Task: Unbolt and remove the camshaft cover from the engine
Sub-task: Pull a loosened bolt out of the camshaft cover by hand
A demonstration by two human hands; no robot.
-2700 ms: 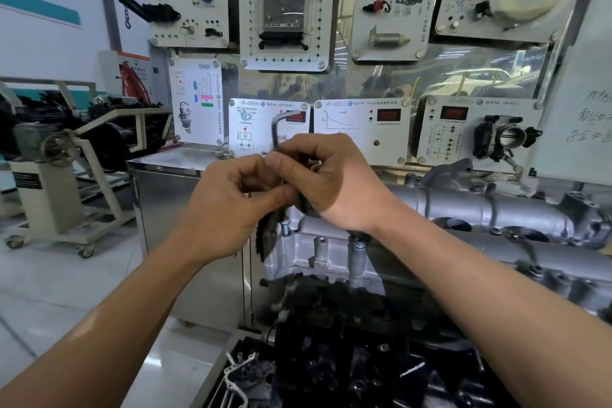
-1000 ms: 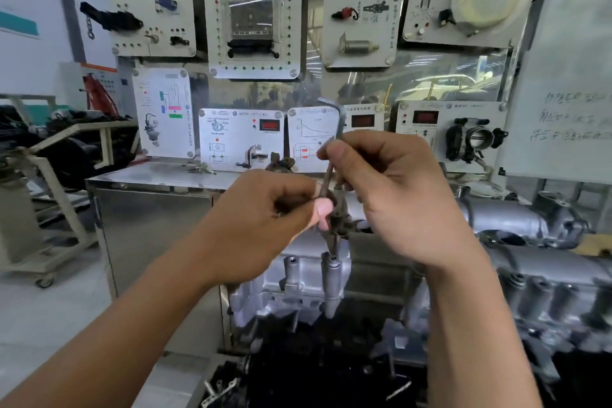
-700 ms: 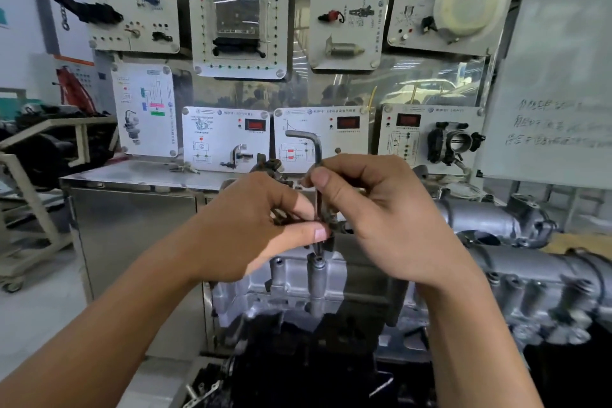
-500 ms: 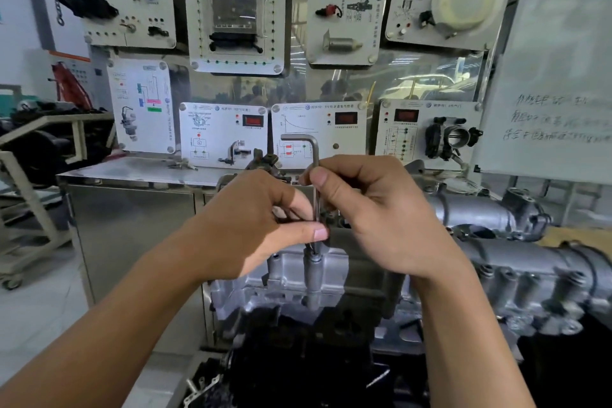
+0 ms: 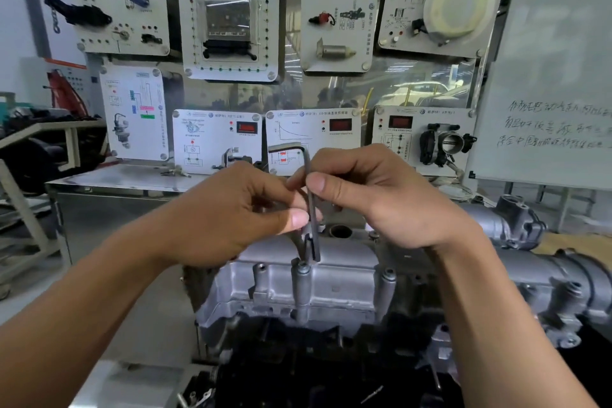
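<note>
gripping: left hand (image 5: 231, 215) and right hand (image 5: 390, 202) pinch dark l-shaped hex key (image 5: 310, 205)
axis: upright, tip just above grey bolt head (image 5: 303, 268)
place: silver cast camshaft cover (image 5: 344, 270) sits just below both hands

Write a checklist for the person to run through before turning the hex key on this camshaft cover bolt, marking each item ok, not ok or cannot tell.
1. Both hands on the tool: ok. The left hand and right hand pinch the long arm of the hex key.
2. Key upright: ok. Its short arm is on top, pointing left.
3. Tip seated in the bolt: cannot tell. The key's end sits right at the bolt head and the socket is hidden.
4. Other bolts out: not ok. A second bolt shows in the boss to the right.
5. Camshaft cover free to lift: not ok. It sits in place.
</note>
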